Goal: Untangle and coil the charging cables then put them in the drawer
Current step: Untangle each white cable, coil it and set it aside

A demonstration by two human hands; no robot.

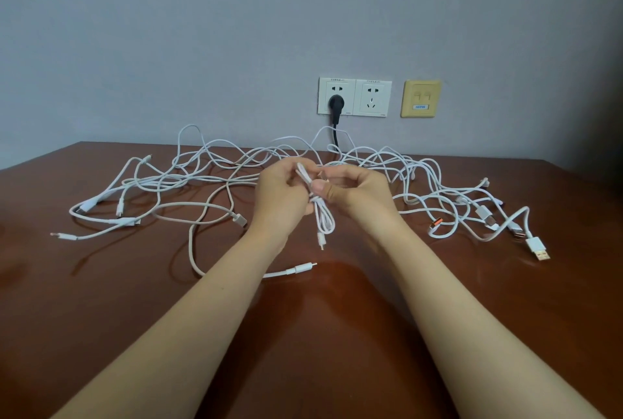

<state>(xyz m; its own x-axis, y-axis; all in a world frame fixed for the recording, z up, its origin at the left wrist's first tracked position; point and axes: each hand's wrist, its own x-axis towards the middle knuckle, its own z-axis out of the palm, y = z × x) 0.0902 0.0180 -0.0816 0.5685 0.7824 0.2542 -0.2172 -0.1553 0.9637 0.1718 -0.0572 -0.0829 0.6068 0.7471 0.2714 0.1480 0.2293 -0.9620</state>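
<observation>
Cables (209,179) are spread in a tangle across the desk (101,284). One white cable (323,216) is pinched above it by the left hand (281,193) and gripped by the right hand (357,191), its loops and plug hanging below.

The table (303,334) is dark red-brown and shiny. The cables (215,179) are white, and so is the looped cable (323,219) in the middle. At 9 o'clock one cream cable (202,206) looks duller. At 3 o'clock a plug tip (435,225) is orange. At 12 o'clock the wall (202,31) is pale grey-purple, the sockets (354,96) white, the plug (336,103) black, the plate (421,98) yellow with a blue label (421,107).
</observation>
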